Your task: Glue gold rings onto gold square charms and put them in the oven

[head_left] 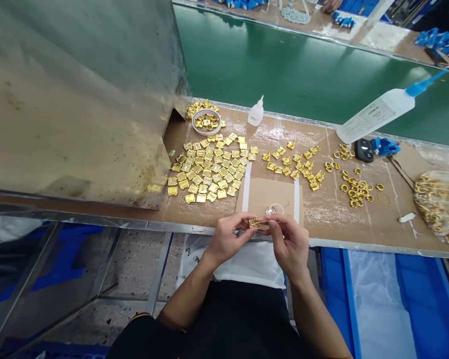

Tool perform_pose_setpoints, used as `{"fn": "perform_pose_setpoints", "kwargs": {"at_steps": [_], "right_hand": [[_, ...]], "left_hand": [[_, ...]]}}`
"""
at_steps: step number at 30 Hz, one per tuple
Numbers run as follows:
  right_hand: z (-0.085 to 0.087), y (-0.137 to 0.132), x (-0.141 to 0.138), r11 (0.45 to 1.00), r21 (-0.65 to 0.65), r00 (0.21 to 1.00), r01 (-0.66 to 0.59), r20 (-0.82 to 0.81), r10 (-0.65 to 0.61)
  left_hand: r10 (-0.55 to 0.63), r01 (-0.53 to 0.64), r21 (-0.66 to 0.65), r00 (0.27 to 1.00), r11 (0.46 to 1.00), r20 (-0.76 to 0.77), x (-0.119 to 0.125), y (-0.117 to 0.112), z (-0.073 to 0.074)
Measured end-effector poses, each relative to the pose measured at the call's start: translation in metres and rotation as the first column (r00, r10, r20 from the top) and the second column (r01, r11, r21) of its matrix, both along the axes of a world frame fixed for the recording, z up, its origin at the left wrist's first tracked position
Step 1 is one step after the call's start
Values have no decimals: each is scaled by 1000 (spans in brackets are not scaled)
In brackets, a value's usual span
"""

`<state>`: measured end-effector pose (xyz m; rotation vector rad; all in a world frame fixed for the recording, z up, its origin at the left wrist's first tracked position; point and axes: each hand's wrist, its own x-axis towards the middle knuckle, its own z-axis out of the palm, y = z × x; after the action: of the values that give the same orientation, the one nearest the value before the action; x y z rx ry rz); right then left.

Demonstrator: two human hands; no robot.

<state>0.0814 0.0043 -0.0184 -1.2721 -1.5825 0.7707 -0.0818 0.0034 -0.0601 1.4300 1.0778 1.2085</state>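
My left hand [228, 237] pinches a small gold piece [253, 223] between thumb and fingertips. My right hand [290, 244] is clamped on a thin stick [262, 222], gripped between thumb and fingers, its tip directed at the gold piece (whether the two make contact is too small to tell). The hands are near each other but apart. The gold piece is located above the near edge of the cardboard pad [271, 192], at the front of the workbench [322, 224]. A clear round dish [275, 209] is positioned on the pad, just beyond my right fingers.

Surrounding layout: the flat gold parts [211, 169] are spread to the left of the pad; a smaller group of gold parts [297, 164] lies beyond it, toward the right. Gold rings [359, 192] are clustered farther right. The small bottle [255, 113] stands upright near the far edge; the large bottle [377, 114] stands farther right.
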Motion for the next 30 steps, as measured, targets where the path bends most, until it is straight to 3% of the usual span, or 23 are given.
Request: {"fn": "perform_pose_setpoints", "kwargs": {"at_steps": [30], "right_hand": [[-4, -1, 3, 1000, 9, 1000, -20, -14, 20]], "left_hand": [[7, -7, -8, 1000, 1000, -24, -1, -1, 0]]}}
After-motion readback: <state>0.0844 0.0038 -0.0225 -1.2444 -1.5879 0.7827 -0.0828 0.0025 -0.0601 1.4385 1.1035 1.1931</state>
